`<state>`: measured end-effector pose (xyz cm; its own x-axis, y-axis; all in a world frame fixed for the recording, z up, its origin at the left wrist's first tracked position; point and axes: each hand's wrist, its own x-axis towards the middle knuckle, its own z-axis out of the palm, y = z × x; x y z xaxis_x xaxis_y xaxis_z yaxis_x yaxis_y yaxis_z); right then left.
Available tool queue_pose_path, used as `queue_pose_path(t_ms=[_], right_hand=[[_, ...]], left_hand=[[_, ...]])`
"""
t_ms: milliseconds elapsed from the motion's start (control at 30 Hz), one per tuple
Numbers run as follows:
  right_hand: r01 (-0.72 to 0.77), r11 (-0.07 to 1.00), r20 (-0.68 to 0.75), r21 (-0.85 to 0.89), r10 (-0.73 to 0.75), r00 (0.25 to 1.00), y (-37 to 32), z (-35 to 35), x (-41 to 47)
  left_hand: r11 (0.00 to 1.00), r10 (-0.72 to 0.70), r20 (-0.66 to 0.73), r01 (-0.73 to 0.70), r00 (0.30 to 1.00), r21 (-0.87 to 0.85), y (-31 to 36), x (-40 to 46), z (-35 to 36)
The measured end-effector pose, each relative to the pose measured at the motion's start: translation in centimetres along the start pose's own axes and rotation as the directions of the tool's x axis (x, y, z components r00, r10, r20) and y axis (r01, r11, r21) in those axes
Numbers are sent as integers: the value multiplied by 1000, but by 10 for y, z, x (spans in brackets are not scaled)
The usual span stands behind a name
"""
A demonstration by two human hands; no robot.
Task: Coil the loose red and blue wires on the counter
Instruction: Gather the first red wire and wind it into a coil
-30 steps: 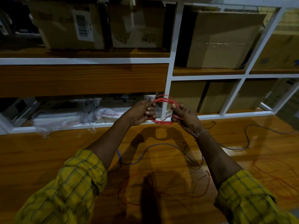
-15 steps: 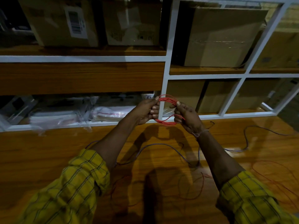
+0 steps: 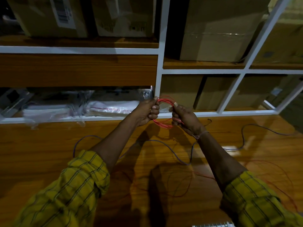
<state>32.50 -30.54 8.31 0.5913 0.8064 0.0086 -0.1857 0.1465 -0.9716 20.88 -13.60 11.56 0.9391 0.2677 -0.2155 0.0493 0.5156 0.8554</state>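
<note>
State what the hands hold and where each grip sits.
Both hold the red wire coil: left hand grips its left side, right hand its right side.

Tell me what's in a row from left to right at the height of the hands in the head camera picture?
Plastic bags on the low shelf → left hand → red wire coil → right hand → cardboard box in the shelf.
</note>
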Motion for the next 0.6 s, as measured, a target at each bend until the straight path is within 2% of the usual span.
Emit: queue_pose_path(t_ms=[133, 233, 433, 600], right_hand=[[-32, 996, -26, 77, 34, 999, 1, -9, -8], [-47, 990, -16, 134, 50, 999, 2, -15, -13], [-87, 958, 10, 275, 88, 996, 26, -29, -29], [-80, 934, -116, 348, 127, 985, 54, -31, -42]], left_hand=[[995, -2, -42, 6, 999, 95, -7, 5, 8], [995, -12, -40, 16, 999, 102, -15, 8, 9], [994, -83, 79, 77, 993, 80, -33, 1, 3], [958, -118, 160, 70, 980, 277, -43, 1, 0]])
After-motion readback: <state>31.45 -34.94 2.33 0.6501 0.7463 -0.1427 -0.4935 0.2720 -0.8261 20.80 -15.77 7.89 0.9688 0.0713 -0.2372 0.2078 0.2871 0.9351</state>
